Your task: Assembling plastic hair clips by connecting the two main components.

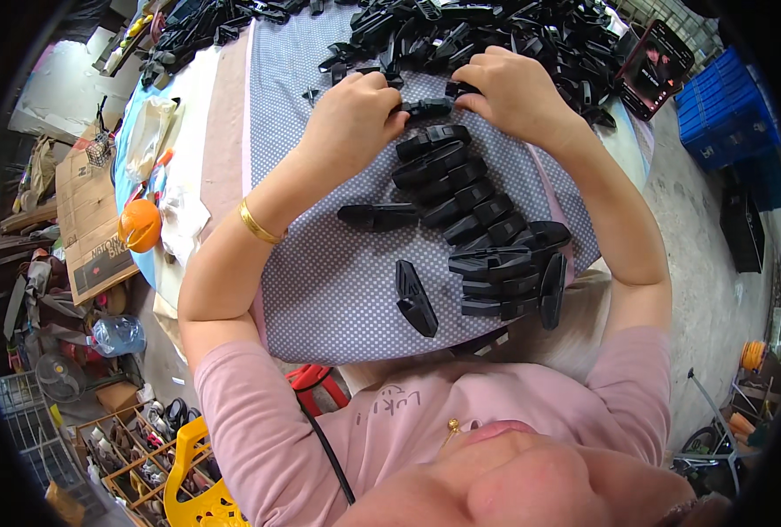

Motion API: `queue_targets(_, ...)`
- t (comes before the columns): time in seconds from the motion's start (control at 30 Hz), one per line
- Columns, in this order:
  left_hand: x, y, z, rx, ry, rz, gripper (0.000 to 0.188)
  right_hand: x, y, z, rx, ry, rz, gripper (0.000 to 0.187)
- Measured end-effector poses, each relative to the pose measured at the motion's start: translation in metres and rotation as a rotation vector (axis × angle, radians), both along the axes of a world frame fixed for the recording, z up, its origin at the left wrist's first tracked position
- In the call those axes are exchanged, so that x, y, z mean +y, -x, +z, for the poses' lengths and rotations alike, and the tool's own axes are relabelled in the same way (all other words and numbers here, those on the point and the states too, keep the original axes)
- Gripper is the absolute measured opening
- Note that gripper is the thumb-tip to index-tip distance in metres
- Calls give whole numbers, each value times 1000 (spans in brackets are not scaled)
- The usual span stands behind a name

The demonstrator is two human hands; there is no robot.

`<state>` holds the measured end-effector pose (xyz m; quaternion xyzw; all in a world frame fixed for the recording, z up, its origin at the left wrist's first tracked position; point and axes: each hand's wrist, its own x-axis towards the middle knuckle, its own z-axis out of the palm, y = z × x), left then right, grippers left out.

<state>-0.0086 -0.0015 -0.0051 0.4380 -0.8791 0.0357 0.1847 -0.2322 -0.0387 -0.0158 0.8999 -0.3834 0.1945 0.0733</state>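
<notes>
Over the far half of the table, my left hand (pixel 361 107) has its fingers curled at the left end of a black plastic part (pixel 427 109). My right hand (pixel 506 95), closed in a pinch, holds a small dark piece (pixel 462 89) just beyond that part's right end. The curled fingers partly hide both pieces. Closer to me, a slanting row of similar black plastic parts (pixel 465 198) lies side by side. Single black parts rest beside it: one to its left (pixel 377 217), one nearer the front edge (pixel 416 299).
A big heap of black parts (pixel 487 35) covers the far side of the patterned tablecloth (pixel 320 290). A phone (pixel 655 70) stands at the heap's right. Blue crates (pixel 728 110) are on the right. An orange round object (pixel 139 226) sits at the left edge, near cardboard (pixel 96 228).
</notes>
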Motion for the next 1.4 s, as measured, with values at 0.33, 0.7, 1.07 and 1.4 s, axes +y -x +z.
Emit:
queue_targets(0.33, 0, 2, -6, 158, -205, 22, 20, 7, -16, -1, -438, -431, 209, 26)
queue_targets(0.7, 0, 1, -3, 139, -207, 53, 20, -1, 2, 5, -187, -122, 164, 23)
queue_targets(1.07, -7, 2, -4, 185, -128, -106, 17, 0, -11, -1, -231, -178, 269, 19)
queue_targets(1.4, -11, 3, 6, 200, -483, -240, 16, -28, -13, 21, -124, 153, 71, 26)
